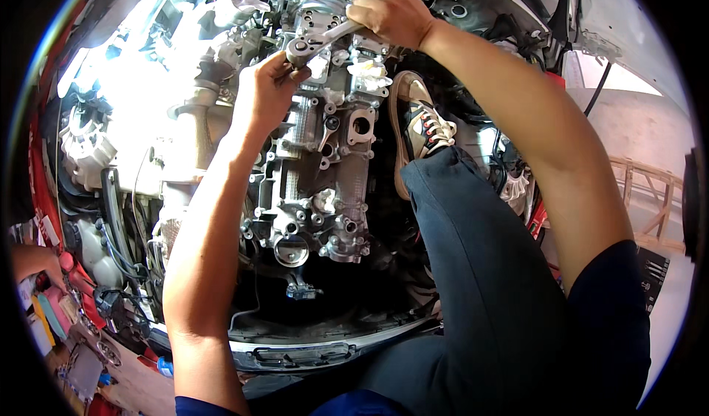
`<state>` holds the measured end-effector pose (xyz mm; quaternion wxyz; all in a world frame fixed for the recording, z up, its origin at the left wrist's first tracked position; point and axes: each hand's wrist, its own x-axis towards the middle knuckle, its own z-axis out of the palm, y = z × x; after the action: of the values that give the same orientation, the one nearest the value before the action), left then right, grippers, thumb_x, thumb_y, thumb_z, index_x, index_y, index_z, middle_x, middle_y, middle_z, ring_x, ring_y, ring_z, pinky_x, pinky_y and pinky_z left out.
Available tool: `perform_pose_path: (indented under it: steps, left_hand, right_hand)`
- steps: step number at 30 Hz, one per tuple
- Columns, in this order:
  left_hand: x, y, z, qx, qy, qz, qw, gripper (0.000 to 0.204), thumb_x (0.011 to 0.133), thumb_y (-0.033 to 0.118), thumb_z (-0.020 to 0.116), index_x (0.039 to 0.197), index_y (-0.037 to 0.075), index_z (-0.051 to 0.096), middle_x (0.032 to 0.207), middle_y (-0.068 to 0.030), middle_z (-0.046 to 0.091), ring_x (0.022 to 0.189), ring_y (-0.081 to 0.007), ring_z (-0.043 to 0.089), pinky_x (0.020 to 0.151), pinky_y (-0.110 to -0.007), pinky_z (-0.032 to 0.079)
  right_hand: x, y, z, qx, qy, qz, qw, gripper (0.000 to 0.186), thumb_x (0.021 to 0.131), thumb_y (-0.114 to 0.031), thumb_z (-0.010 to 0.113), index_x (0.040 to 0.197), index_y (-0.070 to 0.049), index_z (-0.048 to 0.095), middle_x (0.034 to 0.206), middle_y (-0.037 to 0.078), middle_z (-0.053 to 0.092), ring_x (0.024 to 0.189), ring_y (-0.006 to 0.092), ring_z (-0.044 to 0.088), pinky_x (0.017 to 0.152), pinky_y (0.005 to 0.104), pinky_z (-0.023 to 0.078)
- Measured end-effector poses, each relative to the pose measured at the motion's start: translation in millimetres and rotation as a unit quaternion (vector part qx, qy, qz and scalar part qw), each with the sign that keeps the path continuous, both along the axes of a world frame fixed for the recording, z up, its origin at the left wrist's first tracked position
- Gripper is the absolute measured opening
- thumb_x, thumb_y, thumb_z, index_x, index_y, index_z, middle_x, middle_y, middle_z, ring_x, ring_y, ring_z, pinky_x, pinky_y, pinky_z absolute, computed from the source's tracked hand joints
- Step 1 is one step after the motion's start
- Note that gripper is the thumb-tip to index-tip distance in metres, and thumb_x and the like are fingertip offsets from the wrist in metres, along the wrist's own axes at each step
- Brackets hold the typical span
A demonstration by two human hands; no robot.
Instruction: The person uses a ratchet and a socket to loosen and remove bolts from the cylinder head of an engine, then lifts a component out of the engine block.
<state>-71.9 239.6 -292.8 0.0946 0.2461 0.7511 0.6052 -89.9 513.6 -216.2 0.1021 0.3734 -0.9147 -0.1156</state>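
Observation:
A metal ratchet wrench (327,37) lies slantwise over the far end of a silver engine (295,161). Closed around the end of its handle is my right hand (388,18). The fingers and thumb of my left hand (267,94) pinch the round ratchet head from the near side. Whether a socket sits under that head is hidden by my fingers and the engine parts. Crumpled white material (369,74) rests on the engine just right of the ratchet. Bolt bosses and round openings run along the engine's top toward me.
My shoe (425,124) is planted in the engine bay right of the engine. A dark gap (310,305) lies between engine and front crossmember (310,355). Hoses and wiring (122,246) fill the left side. Another person's arm (33,262) shows at far left.

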Motion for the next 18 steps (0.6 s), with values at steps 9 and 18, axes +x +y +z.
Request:
perform_pose_path:
  steps: [9,18]
  left_hand:
    - [10.6,11.9,0.1,-0.025,0.026,0.023,0.999,0.017,0.083,0.006,0.075,0.099,0.002,0.071,0.077,-0.0055,0.072,0.068,-0.0042,0.056,0.064,-0.025,0.048]
    - [7.6,1.8,29.3,-0.036,0.063,0.039,0.997,0.018,0.085,0.013,0.074,0.098,0.003,0.070,0.073,-0.0158,0.067,0.055,-0.0126,0.053,0.057,-0.030,0.047]
  right_hand:
    - [-94.8,-64.6,-43.1,-0.137,0.162,-0.025,0.977,0.019,0.091,-0.019,0.058,0.107,-0.014,0.067,0.109,0.002,0.063,0.113,0.0200,0.057,0.102,0.0365,0.044]
    - [-26.7,-43.6,36.0,-0.039,-0.021,-0.130,0.990,0.018,0.088,-0.023,0.066,0.078,-0.009,0.066,0.078,0.009,0.063,0.087,0.0289,0.062,0.087,0.0440,0.045]
